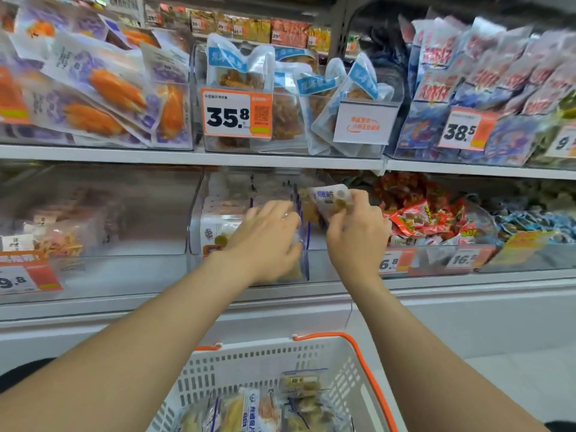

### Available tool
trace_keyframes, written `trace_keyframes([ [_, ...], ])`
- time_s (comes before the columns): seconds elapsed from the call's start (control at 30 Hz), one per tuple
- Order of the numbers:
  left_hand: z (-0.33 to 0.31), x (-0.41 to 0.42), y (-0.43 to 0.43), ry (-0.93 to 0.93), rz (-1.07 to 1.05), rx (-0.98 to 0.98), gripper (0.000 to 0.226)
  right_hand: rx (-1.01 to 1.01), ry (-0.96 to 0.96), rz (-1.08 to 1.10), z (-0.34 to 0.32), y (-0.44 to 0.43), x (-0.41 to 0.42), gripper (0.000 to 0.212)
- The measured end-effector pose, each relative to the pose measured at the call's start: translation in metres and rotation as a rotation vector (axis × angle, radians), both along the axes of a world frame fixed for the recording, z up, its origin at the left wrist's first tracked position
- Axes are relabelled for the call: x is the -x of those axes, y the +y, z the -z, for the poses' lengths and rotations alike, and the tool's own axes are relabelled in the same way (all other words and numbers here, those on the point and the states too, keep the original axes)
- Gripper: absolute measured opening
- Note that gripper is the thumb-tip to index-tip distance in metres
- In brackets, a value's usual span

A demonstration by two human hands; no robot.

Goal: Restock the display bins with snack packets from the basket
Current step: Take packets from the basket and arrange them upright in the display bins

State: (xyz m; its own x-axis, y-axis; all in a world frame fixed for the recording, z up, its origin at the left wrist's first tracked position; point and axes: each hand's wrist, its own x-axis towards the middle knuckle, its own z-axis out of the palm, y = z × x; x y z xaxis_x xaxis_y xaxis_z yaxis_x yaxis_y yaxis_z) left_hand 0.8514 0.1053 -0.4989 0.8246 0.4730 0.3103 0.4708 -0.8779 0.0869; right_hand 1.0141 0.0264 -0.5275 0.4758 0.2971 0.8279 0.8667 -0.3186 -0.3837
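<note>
Both my hands reach into a clear display bin [194,213] on the lower shelf. My right hand [357,235] pinches a white snack packet [328,198] with blue print, held up over the bin's right part. My left hand [268,241] lies with spread fingers against the upright packets [218,227] standing in the bin. Below, a white basket [343,363] with orange handles holds several more snack packets [280,406].
Neighbouring lower bins hold red-wrapped snacks [420,216] on the right and pale packets [53,232] on the left. The upper shelf [187,157] carries purple, blue-white and red-printed bags behind orange price tags [235,115]. Grey floor shows at bottom right.
</note>
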Motion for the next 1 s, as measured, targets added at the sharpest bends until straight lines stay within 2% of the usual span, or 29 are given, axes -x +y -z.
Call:
trace_keyframes([
  [0.13, 0.004, -0.018, 0.01, 0.008, -0.026, -0.014, 0.03, 0.372, -0.136, 0.043, -0.014, 0.019, -0.024, 0.033],
  [0.27, 0.0, -0.031, 0.023, -0.009, -0.091, 0.02, 0.03, 0.767, -0.121, 0.001, -0.03, 0.047, -0.042, 0.036],
  [0.4, 0.005, -0.043, 0.031, 0.013, -0.167, 0.037, 0.035, 0.961, -0.12, 0.0, -0.035, 0.076, -0.052, 0.036],
  [0.6, 0.009, -0.061, 0.039, 0.054, -0.169, 0.04, 0.05, 1.097, -0.21, -0.055, -0.027, 0.091, -0.071, 0.055],
  [0.67, 0.011, -0.062, 0.043, 0.127, -0.173, 0.052, 0.054, 1.085, -0.216, -0.097, -0.026, 0.089, -0.076, 0.059],
  [0.8, 0.009, -0.06, 0.05, 0.19, -0.182, 0.078, 0.066, 1.073, -0.175, -0.15, -0.022, 0.094, -0.077, 0.051],
  [0.9, 0.008, -0.06, 0.052, 0.245, -0.19, 0.047, 0.072, 1.025, -0.203, -0.115, -0.025, 0.098, -0.08, 0.054],
  [1.0, 0.01, -0.06, 0.053, 0.241, -0.2, 0.009, 0.069, 0.947, -0.254, -0.062, -0.03, 0.104, -0.083, 0.061],
])
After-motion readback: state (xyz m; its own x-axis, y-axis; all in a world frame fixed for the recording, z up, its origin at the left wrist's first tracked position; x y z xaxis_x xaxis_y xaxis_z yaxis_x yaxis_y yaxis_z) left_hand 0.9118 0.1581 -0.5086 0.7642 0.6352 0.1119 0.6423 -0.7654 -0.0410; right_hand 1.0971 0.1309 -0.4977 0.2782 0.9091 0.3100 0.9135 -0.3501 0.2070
